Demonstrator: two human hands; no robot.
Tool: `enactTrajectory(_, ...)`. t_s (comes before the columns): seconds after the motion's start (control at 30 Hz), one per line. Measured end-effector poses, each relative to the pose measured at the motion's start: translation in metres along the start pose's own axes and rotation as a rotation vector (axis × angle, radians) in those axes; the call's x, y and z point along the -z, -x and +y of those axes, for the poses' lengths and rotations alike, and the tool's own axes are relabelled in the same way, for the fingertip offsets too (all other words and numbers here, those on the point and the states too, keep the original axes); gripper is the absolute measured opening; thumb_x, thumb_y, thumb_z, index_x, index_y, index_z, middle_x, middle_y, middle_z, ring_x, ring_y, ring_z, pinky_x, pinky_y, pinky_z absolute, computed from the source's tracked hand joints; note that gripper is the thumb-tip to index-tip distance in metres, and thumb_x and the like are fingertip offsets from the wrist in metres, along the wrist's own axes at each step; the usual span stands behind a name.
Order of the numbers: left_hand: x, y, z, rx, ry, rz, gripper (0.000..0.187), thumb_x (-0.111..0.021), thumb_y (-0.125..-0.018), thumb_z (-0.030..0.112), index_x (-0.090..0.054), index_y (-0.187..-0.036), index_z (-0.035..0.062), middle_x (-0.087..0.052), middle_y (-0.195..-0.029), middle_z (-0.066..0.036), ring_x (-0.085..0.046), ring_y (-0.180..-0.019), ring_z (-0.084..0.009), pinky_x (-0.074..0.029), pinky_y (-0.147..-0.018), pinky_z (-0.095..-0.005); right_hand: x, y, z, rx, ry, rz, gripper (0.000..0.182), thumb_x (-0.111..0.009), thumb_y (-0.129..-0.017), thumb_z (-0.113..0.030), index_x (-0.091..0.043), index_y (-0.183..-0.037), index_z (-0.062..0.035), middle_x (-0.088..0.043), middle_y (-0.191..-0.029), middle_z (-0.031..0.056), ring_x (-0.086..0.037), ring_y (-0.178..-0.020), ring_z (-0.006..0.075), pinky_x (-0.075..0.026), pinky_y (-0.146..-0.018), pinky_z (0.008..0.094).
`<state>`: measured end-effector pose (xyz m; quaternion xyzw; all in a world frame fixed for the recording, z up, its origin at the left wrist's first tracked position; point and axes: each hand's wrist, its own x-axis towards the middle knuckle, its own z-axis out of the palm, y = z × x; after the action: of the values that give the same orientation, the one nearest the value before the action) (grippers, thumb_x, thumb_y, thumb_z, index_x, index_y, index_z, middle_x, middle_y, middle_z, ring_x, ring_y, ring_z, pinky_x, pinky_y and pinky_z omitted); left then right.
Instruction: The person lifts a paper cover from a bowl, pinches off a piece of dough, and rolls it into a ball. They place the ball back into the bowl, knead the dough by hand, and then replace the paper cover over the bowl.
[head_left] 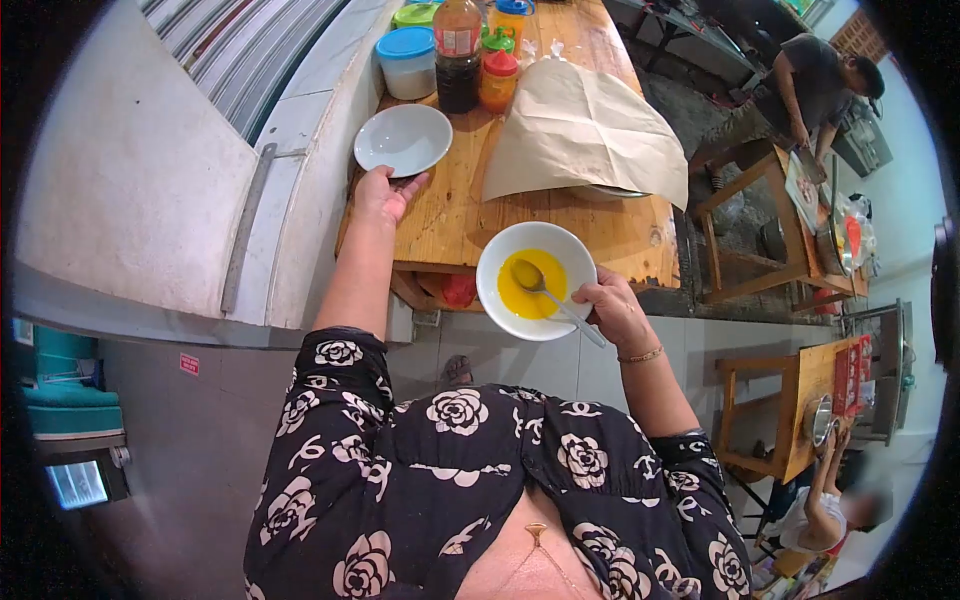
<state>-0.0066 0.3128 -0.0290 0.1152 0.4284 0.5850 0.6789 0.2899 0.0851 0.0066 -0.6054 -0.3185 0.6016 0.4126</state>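
My right hand (612,310) grips the rim of a white bowl (490,265) in front of my body, just off the table's near edge. Yellow liquid (515,298) that looks like beaten egg covers the bowl's bottom. A metal spoon (560,305) rests in it, its handle leaning over the rim beside my thumb. At the table's left side, the fingers of my left hand (388,195) are closed on the near edge of a second white bowl (403,138), with nothing visible inside it.
Brown paper (585,130) covers something on the wooden table (440,225). Behind the left bowl stand a dark sauce bottle (458,60), a red-capped bottle (498,82) and a blue-lidded tub (407,65). Two people (815,85) work at other tables on the right.
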Motion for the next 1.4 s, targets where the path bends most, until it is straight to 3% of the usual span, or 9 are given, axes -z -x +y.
enactTrajectory(0.27, 0.016, -0.014, 0.000, 0.148, -0.132, -0.010, 0.042, -0.045, -0.093, 0.017, -0.034, -0.128, -0.0044, -0.051, -0.115, -0.024, -0.058, -0.099, -0.0386, -0.057, -0.079, -0.0511, -0.008, -0.035, 0.014, -0.013, 0.035, 0.016, 0.030, -0.057, -0.075, -0.005, -0.061, -0.104, 0.0005, -0.061, -0.078, 0.0042, -0.053, -0.056, 0.0105, -0.043, -0.049, 0.0234)
enactTrajectory(0.4, -0.001, 0.031, -0.031, 0.115, -0.463, -0.006, 0.034, -0.057, -0.090, 0.026, -0.053, -0.108, -0.0018, -0.056, -0.094, -0.014, -0.057, -0.075, -0.0238, -0.054, -0.065, -0.0372, -0.006, -0.053, 0.021, -0.037, 0.032, 0.014, 0.030, -0.057, -0.075, -0.005, -0.061, -0.104, 0.0003, -0.061, -0.080, 0.0042, -0.054, -0.057, 0.0102, -0.043, -0.050, 0.0230)
enactTrajectory(0.5, -0.003, 0.030, -0.042, 0.220, -0.689, -0.259, 0.029, -0.063, -0.087, 0.029, -0.062, -0.092, 0.0008, -0.057, -0.082, -0.010, -0.052, -0.070, -0.0177, -0.048, -0.061, -0.0303, -0.004, -0.065, 0.027, -0.002, -0.015, -0.020, 0.030, -0.057, -0.076, -0.004, -0.061, -0.105, -0.0002, -0.061, -0.080, 0.0041, -0.053, -0.057, 0.0095, -0.042, -0.049, 0.0230)
enactTrajectory(0.6, -0.016, 0.008, -0.043, 0.235, -0.906, -0.406, 0.031, -0.063, -0.088, 0.034, -0.060, -0.094, 0.0047, -0.060, -0.087, -0.006, -0.054, -0.075, -0.0165, -0.046, -0.065, -0.0334, -0.010, -0.062, 0.015, -0.009, -0.050, -0.012, 0.029, -0.057, -0.076, -0.004, -0.061, -0.105, -0.0008, -0.061, -0.079, 0.0035, -0.053, -0.057, 0.0090, -0.042, -0.049, 0.0226)
enactTrajectory(0.83, -0.064, 0.005, -0.036, -0.171, -1.089, -0.198, 0.043, -0.067, -0.085, 0.030, -0.062, -0.102, -0.0092, -0.067, -0.101, -0.018, -0.062, -0.094, -0.0228, -0.048, -0.083, -0.0345, -0.017, -0.075, 0.010, 0.016, -0.105, 0.067, 0.025, -0.058, -0.076, -0.003, -0.061, -0.100, -0.0006, -0.059, -0.073, 0.0025, -0.052, -0.052, 0.0103, -0.040, -0.045, 0.0231)
enactTrajectory(0.97, -0.065, 0.007, -0.033, -0.363, -1.063, -0.264, 0.041, -0.068, -0.085, 0.028, -0.061, -0.106, -0.0075, -0.068, -0.094, -0.014, -0.064, -0.085, -0.0206, -0.050, -0.078, -0.0319, -0.019, -0.089, 0.002, -0.003, -0.037, 0.073, 0.024, -0.059, -0.075, -0.003, -0.060, -0.099, 0.0023, -0.060, -0.074, 0.0058, -0.054, -0.052, 0.0139, -0.044, -0.046, 0.0262)
enactTrajectory(1.23, -0.045, 0.036, -0.032, -0.450, -0.991, -0.296, 0.035, -0.070, -0.084, 0.020, -0.061, -0.107, -0.0047, -0.064, -0.096, -0.009, -0.056, -0.080, -0.0133, -0.048, -0.074, -0.0285, -0.034, -0.124, -0.005, -0.024, -0.027, 0.093, 0.028, -0.061, -0.076, -0.005, -0.059, -0.102, 0.0056, -0.062, -0.081, 0.0120, -0.061, -0.059, 0.0199, -0.050, -0.052, 0.0305)
enactTrajectory(1.33, -0.040, 0.061, -0.024, -0.514, -1.022, -0.271, 0.034, -0.071, -0.083, 0.020, -0.062, -0.106, -0.0031, -0.063, -0.093, -0.008, -0.052, -0.073, -0.0115, -0.048, -0.070, -0.0282, -0.034, -0.144, 0.001, -0.028, 0.007, 0.117, 0.027, -0.064, -0.077, -0.014, -0.062, -0.094, 0.0073, -0.060, -0.068, 0.0108, -0.057, -0.056, 0.0207, -0.045, -0.050, 0.0350)
enactTrajectory(1.4, -0.033, 0.074, -0.023, -0.524, -1.028, -0.280, 0.032, -0.071, -0.083, 0.019, -0.062, -0.106, -0.0024, -0.061, -0.092, -0.007, -0.050, -0.072, -0.0102, -0.047, -0.068, -0.0271, -0.033, -0.161, 0.009, 0.141, 0.062, 0.025, 0.029, -0.064, -0.078, -0.008, -0.060, -0.103, 0.0071, -0.062, -0.080, 0.0121, -0.061, -0.063, 0.0201, -0.050, -0.054, 0.0329)
